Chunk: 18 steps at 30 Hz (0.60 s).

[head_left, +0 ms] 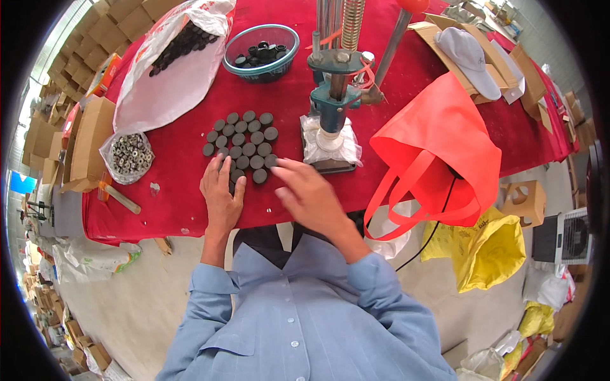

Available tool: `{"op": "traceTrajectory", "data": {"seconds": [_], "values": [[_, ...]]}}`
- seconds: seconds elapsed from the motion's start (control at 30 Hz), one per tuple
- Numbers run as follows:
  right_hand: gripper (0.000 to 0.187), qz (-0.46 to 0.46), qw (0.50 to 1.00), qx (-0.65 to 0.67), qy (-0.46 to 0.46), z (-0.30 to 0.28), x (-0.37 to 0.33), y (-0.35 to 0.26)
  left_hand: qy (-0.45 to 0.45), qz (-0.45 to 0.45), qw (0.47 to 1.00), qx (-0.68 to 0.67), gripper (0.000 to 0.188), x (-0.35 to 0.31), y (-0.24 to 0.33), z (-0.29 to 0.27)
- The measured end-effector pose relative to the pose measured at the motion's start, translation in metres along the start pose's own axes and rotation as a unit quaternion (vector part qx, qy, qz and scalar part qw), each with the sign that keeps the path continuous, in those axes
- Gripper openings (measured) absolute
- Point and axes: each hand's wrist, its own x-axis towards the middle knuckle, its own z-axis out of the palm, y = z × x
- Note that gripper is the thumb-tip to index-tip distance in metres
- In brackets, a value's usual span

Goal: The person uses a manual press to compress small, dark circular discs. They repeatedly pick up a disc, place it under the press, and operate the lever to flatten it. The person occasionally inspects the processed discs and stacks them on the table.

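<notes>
A cluster of round black discs [239,139] lies flat on the red tablecloth [184,203]. At the cluster's near left edge, my left hand [222,193] rests with fingers stretched and apart, the tips touching the closest discs. My right hand [312,195] reaches in from the other side, fingers extended and spread. Its index fingertip is at a disc [271,160] on the near right of the cluster, and its other fingers are over the cloth. Neither hand grips a disc that I can see.
A hand press [333,101] stands right of the discs, with a red bag [438,146] beyond it. Behind are a teal basket [262,73] and a white sack [159,95] of black parts. Leftward sit a bag of metal nuts [131,157], a cardboard box [92,146] and a handled tool [121,197].
</notes>
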Motion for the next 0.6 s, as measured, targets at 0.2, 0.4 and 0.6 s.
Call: {"op": "traceTrajectory", "data": {"seconds": [0.2,0.4,0.6], "values": [[0.019,0.118,0.97,0.056,0.206,-0.103,-0.01,0.003,0.03,0.082,0.996,-0.013,0.038,0.024,0.049,0.011],[0.02,0.188,0.944,0.093,0.254,-0.112,0.002,0.012,0.002,0.099,0.995,-0.019,0.041,0.013,0.056,0.027],[0.062,0.19,0.937,-0.249,0.152,-0.106,-0.032,0.045,0.028,0.095,0.994,-0.049,0.03,0.022,0.058,0.029]]}}
